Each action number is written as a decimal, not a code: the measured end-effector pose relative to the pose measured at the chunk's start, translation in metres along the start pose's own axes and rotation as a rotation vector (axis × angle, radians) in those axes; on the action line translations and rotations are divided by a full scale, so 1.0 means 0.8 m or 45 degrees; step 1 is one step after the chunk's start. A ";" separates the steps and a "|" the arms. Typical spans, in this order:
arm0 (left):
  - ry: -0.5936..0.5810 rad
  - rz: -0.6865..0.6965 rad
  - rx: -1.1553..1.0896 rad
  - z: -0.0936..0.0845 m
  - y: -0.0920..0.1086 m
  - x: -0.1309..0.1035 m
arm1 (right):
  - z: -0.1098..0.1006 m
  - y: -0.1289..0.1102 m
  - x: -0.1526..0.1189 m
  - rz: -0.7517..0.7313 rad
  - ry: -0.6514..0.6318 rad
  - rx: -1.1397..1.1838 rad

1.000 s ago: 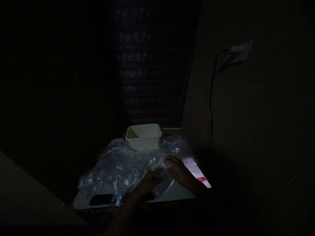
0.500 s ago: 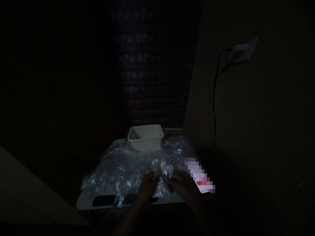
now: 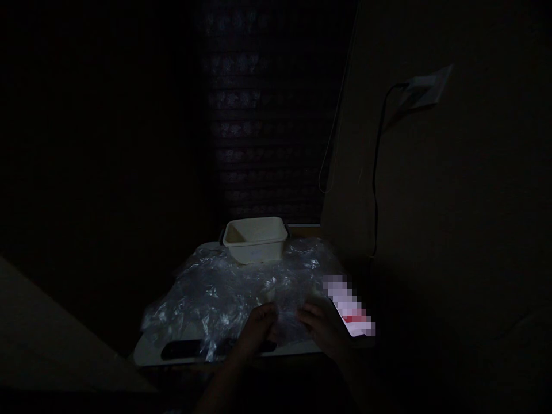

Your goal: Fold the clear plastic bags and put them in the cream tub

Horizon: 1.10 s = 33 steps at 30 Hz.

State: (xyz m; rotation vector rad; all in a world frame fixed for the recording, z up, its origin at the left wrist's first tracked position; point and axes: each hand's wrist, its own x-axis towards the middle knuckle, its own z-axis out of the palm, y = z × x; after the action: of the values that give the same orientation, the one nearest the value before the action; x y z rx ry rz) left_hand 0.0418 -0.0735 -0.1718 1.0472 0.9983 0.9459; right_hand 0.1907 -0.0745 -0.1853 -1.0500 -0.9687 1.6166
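Head view shows a clear plastic piece (image 3: pixel 290 316) at lower centre, between the left hand (image 3: pixel 260 323) and right hand (image 3: pixel 318 326), fingers curled at its edges; how firmly they grip, I cannot tell. Crumpled plastic (image 3: pixel 207 287) spreads leftward, beneath a pale tub (image 3: pixel 255 244) at centre.

I see a dark blind (image 3: pixel 235 127), a thin string (image 3: pixel 324 191) and a black cord (image 3: pixel 375 190) hanging from a socket (image 3: pixel 436 86) on the wall (image 3: pixel 448 201). A phone (image 3: pixel 357 325) glows on my right.

The left hand (image 3: pixel 259 325) and right hand (image 3: pixel 318 328) hold a thin, clear bag (image 3: pixel 288 316) between them. A white tub (image 3: pixel 255 241) sits behind.
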 end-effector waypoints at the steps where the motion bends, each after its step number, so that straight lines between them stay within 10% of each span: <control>1: 0.019 -0.028 -0.015 0.000 0.000 0.000 | -0.002 0.000 0.000 -0.011 0.019 0.007; 11: 0.134 0.222 0.606 -0.008 -0.024 0.022 | -0.030 -0.001 0.010 -0.011 0.057 -0.146; 18: 0.092 0.648 1.438 0.001 -0.033 0.016 | -0.028 -0.014 0.006 -0.436 0.407 -1.251; 24: -0.064 0.837 1.985 0.016 -0.051 0.000 | 0.002 0.016 -0.007 -0.718 0.032 -1.874; 33: -0.052 0.842 2.054 0.018 -0.054 -0.006 | -0.003 0.029 -0.010 -0.596 -0.129 -2.103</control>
State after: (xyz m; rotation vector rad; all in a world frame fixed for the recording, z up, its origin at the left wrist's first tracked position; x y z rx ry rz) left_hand 0.0601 -0.0911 -0.2097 2.8393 1.3757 0.4356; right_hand 0.1877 -0.0874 -0.2062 -1.5025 -2.4870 0.1897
